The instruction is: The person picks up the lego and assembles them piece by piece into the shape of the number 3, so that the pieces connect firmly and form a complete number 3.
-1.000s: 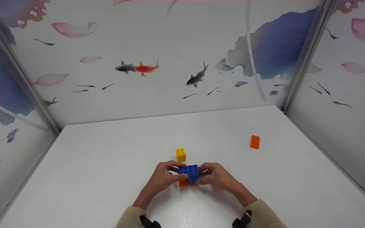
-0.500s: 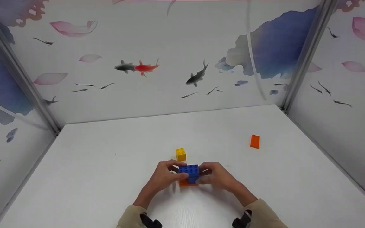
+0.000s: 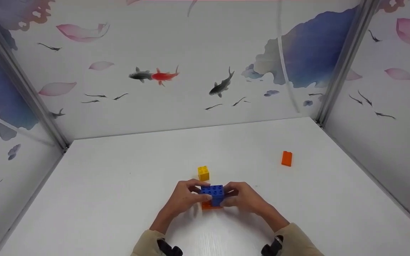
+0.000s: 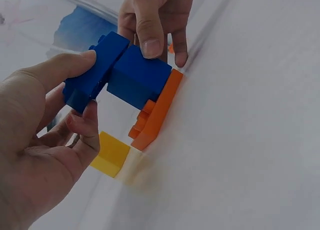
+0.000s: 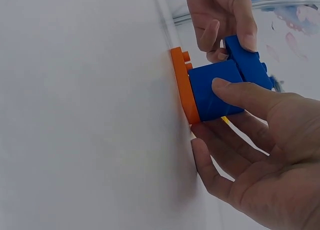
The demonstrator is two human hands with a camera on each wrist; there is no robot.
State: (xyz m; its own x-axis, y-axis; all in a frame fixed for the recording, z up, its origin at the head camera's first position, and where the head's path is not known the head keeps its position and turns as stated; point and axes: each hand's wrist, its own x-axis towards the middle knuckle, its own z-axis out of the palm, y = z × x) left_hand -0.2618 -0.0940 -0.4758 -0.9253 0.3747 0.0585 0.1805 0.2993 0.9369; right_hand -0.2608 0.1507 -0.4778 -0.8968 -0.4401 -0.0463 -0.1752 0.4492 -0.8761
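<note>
Blue bricks sit stacked on an orange plate (image 3: 208, 206) near the front middle of the white table (image 3: 119, 185): the lower blue block (image 4: 139, 81) is seated on the plate, and the upper blue brick (image 4: 92, 75) sits tilted on it. The left hand (image 3: 183, 200) pinches the upper brick between thumb and fingers, while the right hand (image 3: 242, 199) grips the lower block with its thumb on one side. Just behind the stack lies a yellow brick (image 3: 203, 173), and an orange brick (image 3: 287, 158) lies well apart to the right.

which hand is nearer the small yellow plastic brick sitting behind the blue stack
Left. The left hand has its fingertips just in front of the small yellow plastic brick, slightly to the left of it. The right hand grips the blue stack from the other side, farther off.
</note>
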